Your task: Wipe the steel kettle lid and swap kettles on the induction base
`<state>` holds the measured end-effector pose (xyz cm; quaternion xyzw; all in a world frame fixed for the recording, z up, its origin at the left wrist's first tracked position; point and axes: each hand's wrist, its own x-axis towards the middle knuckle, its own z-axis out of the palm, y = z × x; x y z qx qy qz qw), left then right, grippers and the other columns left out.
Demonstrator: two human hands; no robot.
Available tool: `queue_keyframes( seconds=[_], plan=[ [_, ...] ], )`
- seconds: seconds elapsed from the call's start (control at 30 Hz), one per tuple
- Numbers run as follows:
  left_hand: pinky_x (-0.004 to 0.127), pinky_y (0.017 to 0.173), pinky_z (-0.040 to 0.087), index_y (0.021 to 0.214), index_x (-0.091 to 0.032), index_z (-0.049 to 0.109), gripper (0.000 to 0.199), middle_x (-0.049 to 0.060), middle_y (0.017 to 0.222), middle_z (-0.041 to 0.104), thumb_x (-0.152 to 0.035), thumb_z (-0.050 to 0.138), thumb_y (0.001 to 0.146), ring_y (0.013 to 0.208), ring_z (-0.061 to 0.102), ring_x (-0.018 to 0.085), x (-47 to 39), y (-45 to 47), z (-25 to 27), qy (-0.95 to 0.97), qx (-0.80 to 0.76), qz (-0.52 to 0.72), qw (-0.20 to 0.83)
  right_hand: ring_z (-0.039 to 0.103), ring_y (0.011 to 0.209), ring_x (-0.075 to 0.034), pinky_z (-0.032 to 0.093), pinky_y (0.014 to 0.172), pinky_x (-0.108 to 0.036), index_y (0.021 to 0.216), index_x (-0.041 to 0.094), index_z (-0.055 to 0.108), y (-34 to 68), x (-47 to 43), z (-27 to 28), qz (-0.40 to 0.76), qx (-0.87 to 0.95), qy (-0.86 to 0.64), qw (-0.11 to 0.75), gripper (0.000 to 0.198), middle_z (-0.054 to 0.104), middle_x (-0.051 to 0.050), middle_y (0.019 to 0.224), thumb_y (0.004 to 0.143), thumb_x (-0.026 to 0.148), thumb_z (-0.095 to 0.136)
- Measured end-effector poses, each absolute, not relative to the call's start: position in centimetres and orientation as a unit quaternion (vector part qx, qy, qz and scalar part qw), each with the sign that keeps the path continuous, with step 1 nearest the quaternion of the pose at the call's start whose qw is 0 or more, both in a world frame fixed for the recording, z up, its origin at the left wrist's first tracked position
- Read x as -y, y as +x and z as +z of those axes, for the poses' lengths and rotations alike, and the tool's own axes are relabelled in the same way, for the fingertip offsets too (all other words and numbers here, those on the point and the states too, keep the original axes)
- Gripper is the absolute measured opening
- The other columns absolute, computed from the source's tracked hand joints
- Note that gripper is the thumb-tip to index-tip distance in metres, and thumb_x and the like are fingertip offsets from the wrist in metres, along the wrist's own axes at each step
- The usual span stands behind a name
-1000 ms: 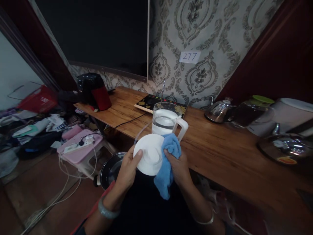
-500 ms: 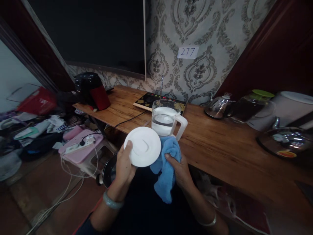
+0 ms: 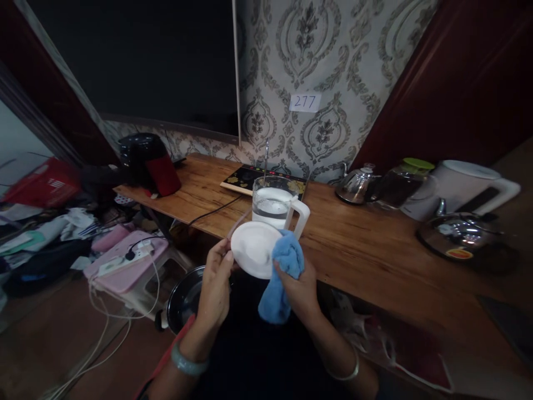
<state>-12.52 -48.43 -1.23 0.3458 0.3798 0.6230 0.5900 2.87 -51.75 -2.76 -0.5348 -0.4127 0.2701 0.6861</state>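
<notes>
My left hand (image 3: 216, 278) grips the left edge of a round white lid (image 3: 252, 250), thumb in front. Bunched in my right hand (image 3: 300, 286) is a blue cloth (image 3: 280, 294), pressed against the right edge of the lid, and part of it hangs down. The lid is tilted and held in the air before the table edge. Just behind it stands a clear glass pot (image 3: 272, 206) with a white handle (image 3: 300, 215), holding water. A thin metal rod (image 3: 267, 155) rises behind the pot; where its lower end rests I cannot tell.
A black induction cooker (image 3: 241, 179) sits behind the pot on the wooden table (image 3: 350, 255). Metal kettles (image 3: 458, 233), a green-lidded jug (image 3: 402, 183) and a white kettle (image 3: 453, 180) stand right. Left are a black-and-red appliance (image 3: 152, 166), a pink stool (image 3: 120, 258) and a black pan (image 3: 187, 297).
The lid has tipped into a flatter angle, and the cloth has moved up onto its right edge. My left hand has shifted its hold to the rim. The camera view has turned slightly right.
</notes>
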Motion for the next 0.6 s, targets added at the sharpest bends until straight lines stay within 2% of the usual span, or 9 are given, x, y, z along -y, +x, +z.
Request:
queue_keyframes(
  seconds=[0.07,0.13,0.27,0.37,0.47,0.53,0.6],
  plan=[
    [0.023,0.070,0.055,0.107,-0.023,0.071,0.038,0.004,0.110,0.071,-0.037,0.084,0.074,0.093,0.067,0.018,48.6,-13.0,-1.1,0.329,-0.377,0.630,0.594,0.072,0.086,-0.026,0.060,0.078,-0.040,0.108,0.024,0.071,3.2,51.8,-2.7,0.150,0.517,-0.522,0.662,0.034,0.076,-0.004,0.096,0.074,0.032,0.070],
    [0.025,0.066,0.055,0.103,-0.020,0.071,0.037,0.005,0.098,0.071,-0.039,0.084,0.074,0.084,0.068,0.018,49.2,-12.9,-0.9,0.319,-0.353,0.599,0.643,0.072,0.097,-0.029,0.060,0.081,-0.042,0.121,0.025,0.068,3.0,51.9,-2.7,0.042,0.604,-0.498,0.621,0.043,0.074,-0.008,0.110,0.078,0.028,0.066],
    [0.029,0.076,0.057,0.101,-0.019,0.071,0.038,0.003,0.091,0.074,-0.037,0.085,0.071,0.086,0.070,0.020,50.1,-12.0,-0.9,0.281,-0.326,0.572,0.698,0.068,0.108,-0.030,0.059,0.085,-0.043,0.140,0.027,0.057,2.1,52.4,-2.9,-0.068,0.705,-0.463,0.533,0.054,0.065,-0.014,0.126,0.086,0.019,0.062],
    [0.030,0.082,0.057,0.100,-0.020,0.073,0.044,0.002,0.090,0.076,-0.034,0.089,0.062,0.089,0.071,0.021,49.9,-11.6,-1.7,0.220,-0.356,0.604,0.678,0.063,0.119,-0.032,0.057,0.093,-0.047,0.148,0.028,0.049,2.0,52.9,-2.5,-0.067,0.756,-0.422,0.496,0.060,0.059,-0.016,0.135,0.090,0.022,0.062],
    [0.036,0.084,0.059,0.095,-0.018,0.075,0.048,0.005,0.090,0.078,-0.038,0.092,0.055,0.088,0.073,0.026,49.2,-11.8,-2.4,0.199,-0.360,0.595,0.691,0.059,0.128,-0.034,0.054,0.100,-0.052,0.148,0.026,0.050,2.9,53.2,-2.3,-0.033,0.782,-0.382,0.491,0.056,0.057,-0.016,0.141,0.093,0.034,0.057],
    [0.039,0.087,0.060,0.097,-0.018,0.077,0.050,0.008,0.096,0.079,-0.039,0.093,0.055,0.095,0.073,0.030,48.7,-12.1,-2.3,0.216,-0.344,0.596,0.693,0.065,0.119,-0.034,0.057,0.094,-0.051,0.142,0.023,0.057,3.9,53.2,-2.5,-0.011,0.758,-0.392,0.521,0.052,0.063,-0.015,0.133,0.093,0.040,0.054],
    [0.041,0.090,0.061,0.102,-0.021,0.078,0.049,0.010,0.105,0.078,-0.042,0.091,0.060,0.102,0.072,0.031,48.3,-12.4,-1.9,0.241,-0.326,0.596,0.693,0.071,0.104,-0.031,0.061,0.084,-0.046,0.128,0.021,0.066,5.0,53.1,-2.9,0.025,0.681,-0.463,0.567,0.045,0.073,-0.013,0.117,0.091,0.044,0.059]
  ],
)
